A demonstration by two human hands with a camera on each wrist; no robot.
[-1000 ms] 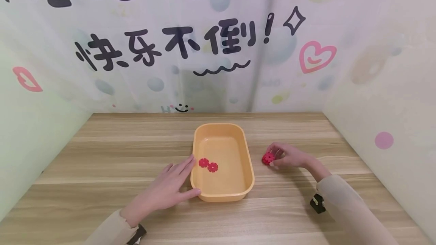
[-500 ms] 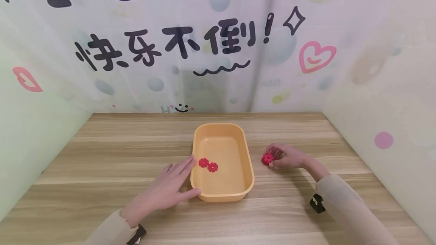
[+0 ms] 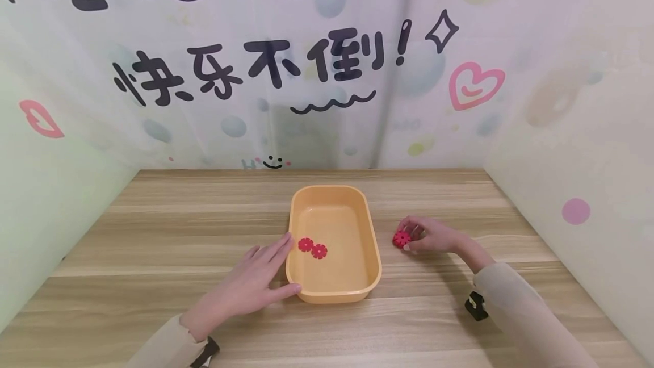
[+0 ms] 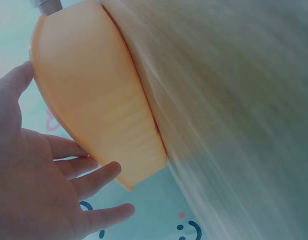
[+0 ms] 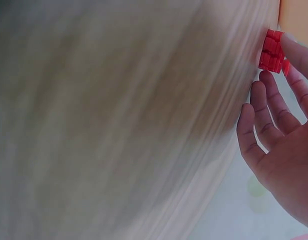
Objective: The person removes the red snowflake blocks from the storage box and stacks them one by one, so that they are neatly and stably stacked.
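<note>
My left hand (image 3: 250, 283) rests its fairly straight fingers and thumb against the left rim of an orange-yellow plastic tray (image 3: 352, 294). Two flat red snowflake discs (image 3: 305, 245) lie side by side on the tray floor, near its left wall. To the right of the tray, my right hand (image 3: 431, 234) has thumb and index finger at a small stack of red snowflake discs (image 3: 402, 238) on the table. In the right wrist view the stack (image 5: 271, 50) stands on the wood, and one disc (image 5: 285, 67) sits apart from it, between thumb and index finger. The other fingers curve loosely.
The wood-grain table (image 3: 194, 209) reaches back to a printed white curtain (image 3: 327, 129). Pale walls stand at the left and right sides. Black straps (image 3: 477, 305) sit at both wrists under the light sleeves.
My right hand and the top red disc have shifted very slightly left and down since a second ago. My left hand and the tray have stayed in place.
</note>
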